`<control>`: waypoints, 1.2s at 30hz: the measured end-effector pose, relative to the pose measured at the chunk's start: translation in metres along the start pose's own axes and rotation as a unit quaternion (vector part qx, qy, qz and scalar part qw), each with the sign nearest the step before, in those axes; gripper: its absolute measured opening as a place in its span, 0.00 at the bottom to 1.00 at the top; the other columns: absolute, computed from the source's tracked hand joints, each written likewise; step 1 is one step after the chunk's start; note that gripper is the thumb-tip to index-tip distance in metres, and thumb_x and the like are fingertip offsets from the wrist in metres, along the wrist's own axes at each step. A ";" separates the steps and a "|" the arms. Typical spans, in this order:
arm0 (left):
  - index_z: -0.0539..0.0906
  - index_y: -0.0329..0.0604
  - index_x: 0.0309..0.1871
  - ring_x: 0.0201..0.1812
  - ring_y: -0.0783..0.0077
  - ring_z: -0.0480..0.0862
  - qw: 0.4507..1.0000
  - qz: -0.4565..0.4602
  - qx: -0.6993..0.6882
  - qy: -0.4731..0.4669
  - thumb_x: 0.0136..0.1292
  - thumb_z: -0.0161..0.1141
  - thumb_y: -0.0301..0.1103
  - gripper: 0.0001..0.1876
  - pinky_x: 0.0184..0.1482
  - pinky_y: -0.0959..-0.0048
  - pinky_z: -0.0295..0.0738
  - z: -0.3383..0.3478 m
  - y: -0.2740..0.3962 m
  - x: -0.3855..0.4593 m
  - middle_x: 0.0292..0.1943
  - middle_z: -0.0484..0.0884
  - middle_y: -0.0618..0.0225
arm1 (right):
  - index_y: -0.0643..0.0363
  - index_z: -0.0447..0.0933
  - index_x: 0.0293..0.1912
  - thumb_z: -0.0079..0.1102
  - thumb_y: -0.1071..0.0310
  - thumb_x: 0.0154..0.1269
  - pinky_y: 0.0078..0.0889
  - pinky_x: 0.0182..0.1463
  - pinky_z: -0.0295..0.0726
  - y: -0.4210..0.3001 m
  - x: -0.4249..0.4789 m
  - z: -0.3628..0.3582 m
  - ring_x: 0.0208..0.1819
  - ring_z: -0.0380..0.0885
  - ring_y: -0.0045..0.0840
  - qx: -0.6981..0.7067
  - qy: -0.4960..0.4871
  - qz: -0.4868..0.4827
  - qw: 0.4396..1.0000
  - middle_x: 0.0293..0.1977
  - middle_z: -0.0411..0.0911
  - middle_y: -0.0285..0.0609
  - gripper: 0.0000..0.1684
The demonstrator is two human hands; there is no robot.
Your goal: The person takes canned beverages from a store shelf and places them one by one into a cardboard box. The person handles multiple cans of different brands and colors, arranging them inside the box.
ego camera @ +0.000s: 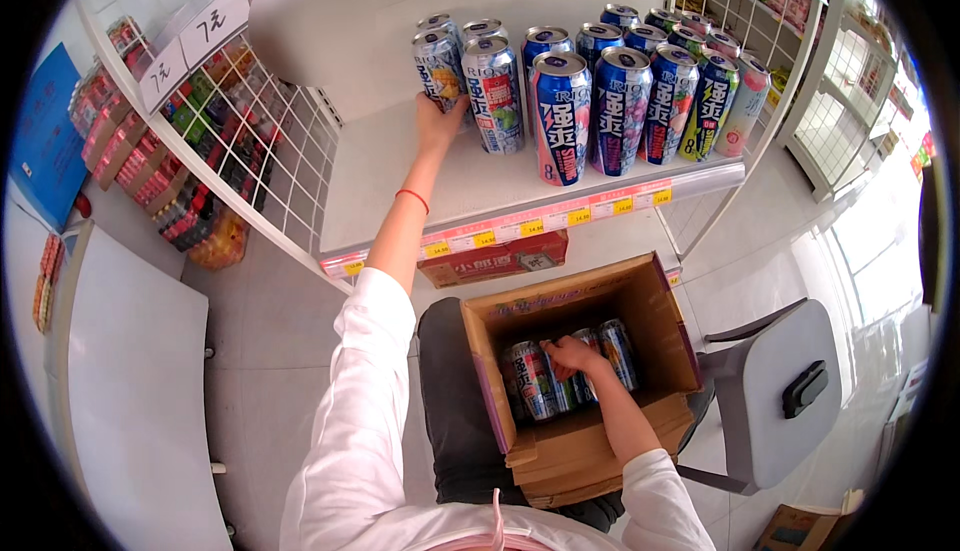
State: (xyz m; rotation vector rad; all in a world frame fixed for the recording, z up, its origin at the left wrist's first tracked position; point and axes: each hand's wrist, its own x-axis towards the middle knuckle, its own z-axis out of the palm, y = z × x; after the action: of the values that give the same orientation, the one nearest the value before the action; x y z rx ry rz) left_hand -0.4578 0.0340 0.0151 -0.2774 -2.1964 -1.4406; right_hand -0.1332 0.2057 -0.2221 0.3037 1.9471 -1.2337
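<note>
My left hand [441, 125] reaches up to the display shelf and is closed around the lower part of a pale RIO drink can [437, 63] that stands upright in the left row. Another pale RIO can [493, 93] stands just right of it. Inside an open cardboard box [577, 468] on my lap, my right hand [576, 356] has its fingers curled over the top of a blue-silver can [559, 393]. Its fingertips are partly hidden. A can with a red label [532, 382] leans to its left, and one with orange print [619, 352] lies to its right.
Blue, green and pink cans [562, 120] fill the right part of the white shelf [390, 191], with price tags along its front edge. A red carton [495, 260] lies below. White wire mesh [247, 146] closes the left side. A grey stool [787, 393] stands at right.
</note>
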 end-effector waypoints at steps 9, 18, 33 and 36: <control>0.69 0.29 0.52 0.42 0.74 0.79 0.974 -0.045 -0.166 -0.149 0.54 0.70 0.35 0.28 0.46 0.75 0.74 -0.081 0.038 -0.051 0.43 0.80 0.62 | 0.69 0.77 0.27 0.46 0.43 0.67 0.30 0.28 0.81 -0.003 0.005 -0.004 0.23 0.82 0.31 0.050 -0.006 -0.021 0.998 0.23 0.80 0.51 0.34; 0.63 0.35 0.64 0.55 0.67 0.76 0.873 -0.073 -0.411 -0.251 0.48 0.71 0.39 0.41 0.57 0.66 0.72 -0.137 0.071 -0.170 0.54 0.74 0.60 | 0.65 0.81 0.37 0.37 0.34 0.66 0.31 0.44 0.79 -0.039 -0.037 -0.025 0.37 0.82 0.30 0.224 -0.133 -0.079 0.962 0.35 0.83 0.46 0.41; 0.74 0.27 0.50 0.39 0.65 0.84 0.764 -0.020 -0.031 -0.644 0.52 0.68 0.52 0.34 0.43 0.70 0.78 -0.023 0.085 -0.306 0.39 0.82 0.53 | 0.74 0.61 0.61 0.24 0.26 0.63 0.41 0.67 0.59 -0.045 -0.049 -0.009 0.62 0.66 0.44 0.557 -0.352 -0.357 0.662 0.61 0.63 0.64 0.55; 0.67 0.25 0.55 0.44 0.54 0.83 0.753 0.000 -0.007 -0.658 0.57 0.63 0.52 0.37 0.45 0.66 0.78 -0.029 0.095 -0.313 0.44 0.79 0.46 | 0.72 0.60 0.62 0.27 0.22 0.59 0.47 0.68 0.58 -0.035 -0.033 -0.005 0.63 0.63 0.50 0.616 -0.378 -0.291 0.627 0.63 0.58 0.67 0.59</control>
State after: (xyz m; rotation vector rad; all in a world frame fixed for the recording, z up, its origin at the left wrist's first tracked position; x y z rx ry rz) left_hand -0.1407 0.0782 -0.0576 -1.7441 -3.1356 -1.3798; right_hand -0.1339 0.1989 -0.1747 -0.2304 0.1737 -2.4655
